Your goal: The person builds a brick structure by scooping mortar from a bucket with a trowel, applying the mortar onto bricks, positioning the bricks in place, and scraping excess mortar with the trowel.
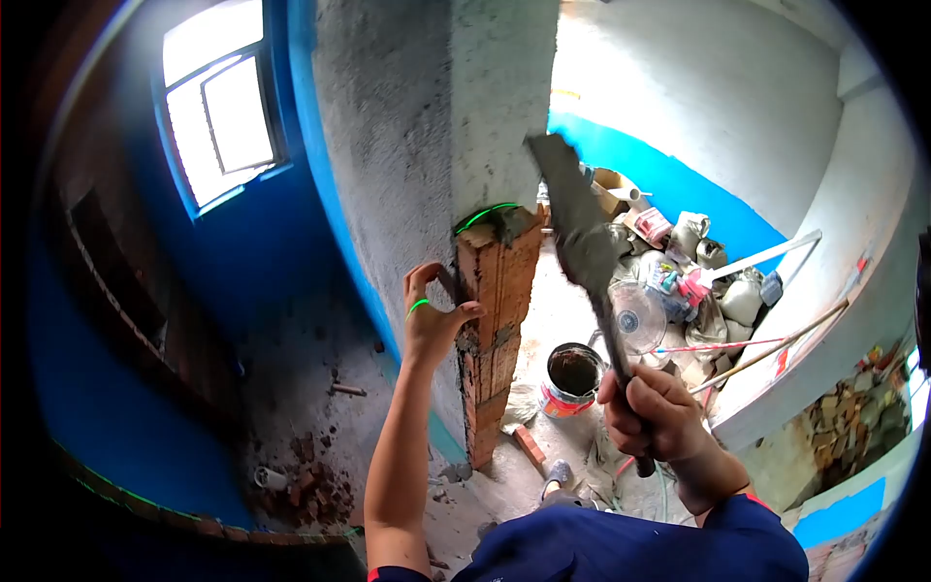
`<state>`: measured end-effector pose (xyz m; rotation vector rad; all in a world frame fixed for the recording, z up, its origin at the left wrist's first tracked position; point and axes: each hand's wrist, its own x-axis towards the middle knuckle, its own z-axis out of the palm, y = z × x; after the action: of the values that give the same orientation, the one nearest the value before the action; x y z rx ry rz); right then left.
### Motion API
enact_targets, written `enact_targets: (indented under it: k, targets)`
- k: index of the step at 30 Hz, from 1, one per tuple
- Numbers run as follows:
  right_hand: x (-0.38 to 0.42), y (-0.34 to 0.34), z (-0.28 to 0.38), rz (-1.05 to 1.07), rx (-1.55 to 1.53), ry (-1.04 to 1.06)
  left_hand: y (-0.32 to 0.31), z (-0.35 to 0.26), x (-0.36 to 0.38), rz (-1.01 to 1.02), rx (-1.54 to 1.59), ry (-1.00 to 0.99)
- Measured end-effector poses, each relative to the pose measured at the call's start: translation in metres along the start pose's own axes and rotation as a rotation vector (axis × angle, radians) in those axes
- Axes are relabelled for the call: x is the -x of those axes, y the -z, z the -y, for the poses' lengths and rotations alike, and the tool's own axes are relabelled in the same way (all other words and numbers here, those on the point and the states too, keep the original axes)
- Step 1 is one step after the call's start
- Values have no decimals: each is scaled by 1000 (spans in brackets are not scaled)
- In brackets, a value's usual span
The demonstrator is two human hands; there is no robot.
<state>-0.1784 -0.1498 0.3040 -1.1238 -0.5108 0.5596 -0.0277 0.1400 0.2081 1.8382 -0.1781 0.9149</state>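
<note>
My right hand (659, 412) is closed around the handle of a trowel (574, 218), raised with its blade pointing up and smeared with grey mortar. At the brick column (499, 291), my left hand (432, 315) is open, its fingers curved and the thumb stretched out across the bricks' left edge. A lump of mortar (509, 225) lies on the top brick, below the grey plastered wall (451, 107). A green laser line crosses the mortar and my left hand. On the floor below the trowel stands a bucket (550, 396) with dark, wet contents.
Filled sacks (742, 301), a clear fan-like disc (637, 318) and other clutter lie at the right, with long poles (766, 257). A loose brick (529, 448) lies near my foot (558, 473). Rubble (308, 485) covers floor at left, below a window (221, 107).
</note>
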Motion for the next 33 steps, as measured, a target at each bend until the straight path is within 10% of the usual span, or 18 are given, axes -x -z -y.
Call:
enact_targets:
  k: [15,19,33]
  targets:
    - [-79,55,-91,250,-523,-170,24,21,-21,191,132,219]
    - [-51,66,-145,4,-48,-89,28,17,-23,226,186,212]
    - [-10,161,-131,-215,-606,-729,64,21,-22,213,139,251]
